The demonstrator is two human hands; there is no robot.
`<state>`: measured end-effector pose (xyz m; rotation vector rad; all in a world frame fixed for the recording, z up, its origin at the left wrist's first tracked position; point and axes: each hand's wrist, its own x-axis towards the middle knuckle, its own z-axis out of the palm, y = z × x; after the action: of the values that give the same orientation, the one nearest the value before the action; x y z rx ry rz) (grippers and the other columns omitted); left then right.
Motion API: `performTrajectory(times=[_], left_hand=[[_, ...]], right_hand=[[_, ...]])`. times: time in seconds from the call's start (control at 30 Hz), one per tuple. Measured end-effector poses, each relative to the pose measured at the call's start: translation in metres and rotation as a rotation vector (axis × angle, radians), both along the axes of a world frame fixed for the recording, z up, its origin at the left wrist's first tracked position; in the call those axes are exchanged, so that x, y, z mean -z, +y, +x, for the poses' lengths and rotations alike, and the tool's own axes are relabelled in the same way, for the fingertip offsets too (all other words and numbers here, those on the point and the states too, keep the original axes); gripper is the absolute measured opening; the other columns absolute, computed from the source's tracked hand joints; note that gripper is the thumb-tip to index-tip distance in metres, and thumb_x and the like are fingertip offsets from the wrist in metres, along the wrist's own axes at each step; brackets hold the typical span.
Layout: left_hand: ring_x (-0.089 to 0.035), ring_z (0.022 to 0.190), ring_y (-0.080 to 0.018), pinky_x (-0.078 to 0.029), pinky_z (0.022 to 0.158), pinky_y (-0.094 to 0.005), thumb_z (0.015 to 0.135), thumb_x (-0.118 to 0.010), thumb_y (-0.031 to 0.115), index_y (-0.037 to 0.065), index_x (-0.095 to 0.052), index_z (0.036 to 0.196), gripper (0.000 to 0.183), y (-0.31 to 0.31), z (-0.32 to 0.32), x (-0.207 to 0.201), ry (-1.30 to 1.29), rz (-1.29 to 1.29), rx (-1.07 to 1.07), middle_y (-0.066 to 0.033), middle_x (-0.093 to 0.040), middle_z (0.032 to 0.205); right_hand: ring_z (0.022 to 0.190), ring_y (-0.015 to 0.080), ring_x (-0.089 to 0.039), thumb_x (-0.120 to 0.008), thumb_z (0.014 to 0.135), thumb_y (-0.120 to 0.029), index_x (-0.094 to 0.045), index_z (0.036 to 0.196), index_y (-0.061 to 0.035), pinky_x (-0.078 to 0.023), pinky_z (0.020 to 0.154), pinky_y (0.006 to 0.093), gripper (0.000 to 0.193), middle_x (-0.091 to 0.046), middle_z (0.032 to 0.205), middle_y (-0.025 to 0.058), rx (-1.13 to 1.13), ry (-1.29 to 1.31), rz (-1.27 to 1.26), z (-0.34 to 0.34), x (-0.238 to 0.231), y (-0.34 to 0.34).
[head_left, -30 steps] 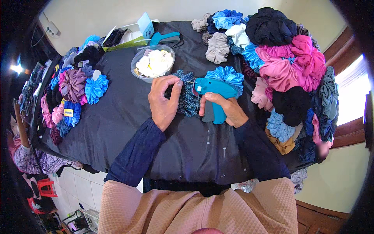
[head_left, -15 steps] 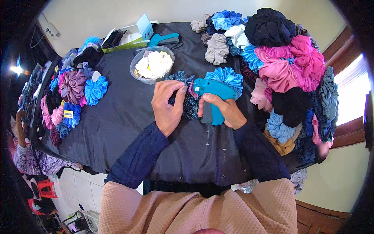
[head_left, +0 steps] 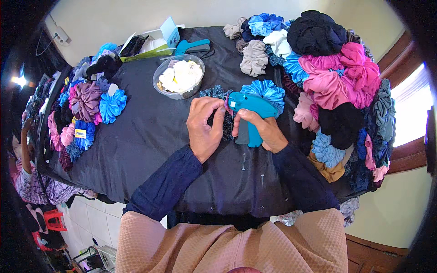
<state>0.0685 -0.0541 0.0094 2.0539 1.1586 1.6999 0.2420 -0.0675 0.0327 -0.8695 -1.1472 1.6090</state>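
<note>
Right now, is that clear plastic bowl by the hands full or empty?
Partly full. The clear bowl stands upright and uncovered on the black table, holding a heap of white and pale yellow pieces up to about its rim.

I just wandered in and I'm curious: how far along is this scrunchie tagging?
Done, it seems: the pile at the left, some showing yellow tags. In hand: the right hand holds a teal tagging gun against a dark dotted scrunchie pinched by the left hand. Left: apparently the big heap at the right.
</note>
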Motion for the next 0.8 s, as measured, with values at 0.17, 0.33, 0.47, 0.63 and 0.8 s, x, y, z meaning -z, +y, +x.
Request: performTrajectory(times=[0.17,0.33,0.47,0.63,0.8], left_hand=[[-0.061,0.093,-0.0266,-0.047,0.086,-0.0367,0.085,-0.066,0.000,0.000,-0.067,0.094,0.010,-0.0011,0.0003,-0.0019,-0.001,0.021,0.009,-0.0110,-0.068,0.094],[-0.061,0.094,-0.0269,-0.047,0.087,-0.0377,0.085,-0.065,0.001,0.000,-0.067,0.093,0.009,-0.0014,0.0011,-0.0022,0.006,0.027,0.032,-0.0109,-0.068,0.094],[-0.060,0.093,-0.0278,-0.046,0.086,-0.0379,0.082,-0.066,-0.001,0.002,-0.066,0.090,0.008,-0.0007,0.0022,-0.0036,-0.003,0.037,0.034,-0.0091,-0.067,0.093],[-0.060,0.094,-0.0277,-0.045,0.087,-0.0379,0.083,-0.066,0.001,0.002,-0.066,0.091,0.007,-0.0047,0.0019,-0.0046,0.060,0.034,0.047,-0.0094,-0.067,0.092],[-0.059,0.099,-0.0282,-0.044,0.090,-0.0389,0.085,-0.065,0.002,0.003,-0.064,0.091,0.006,-0.0045,0.0063,-0.0057,-0.059,-0.086,0.094,-0.0099,-0.066,0.098]], right_hand=[[0.064,0.0150,-0.062,-0.063,0.092,-0.022,-0.064,0.107,-0.0013,-0.051,0.058,0.0296,0.026,-0.060,0.079,0.0047,0.005,0.011,0.024,-0.0011,0.0027,0.0002],[0.065,0.0150,-0.061,-0.062,0.092,-0.021,-0.064,0.108,-0.0004,-0.051,0.059,0.0293,0.026,-0.060,0.079,0.0051,0.019,0.013,0.072,-0.0016,0.0022,-0.0014],[0.065,0.0151,-0.061,-0.062,0.093,-0.021,-0.063,0.108,0.0003,-0.051,0.060,0.0294,0.026,-0.059,0.079,0.0055,0.019,0.014,0.086,-0.0021,0.0031,-0.0008],[0.065,0.0150,-0.060,-0.062,0.092,-0.021,-0.063,0.109,0.0004,-0.051,0.060,0.0295,0.027,-0.060,0.079,0.0056,0.039,0.031,0.080,-0.0037,0.0037,-0.0013],[0.064,0.0147,-0.060,-0.061,0.092,-0.020,-0.063,0.109,-0.0001,-0.050,0.060,0.0288,0.026,-0.060,0.079,0.0056,0.057,0.087,0.017,-0.0034,0.0026,-0.0007]])
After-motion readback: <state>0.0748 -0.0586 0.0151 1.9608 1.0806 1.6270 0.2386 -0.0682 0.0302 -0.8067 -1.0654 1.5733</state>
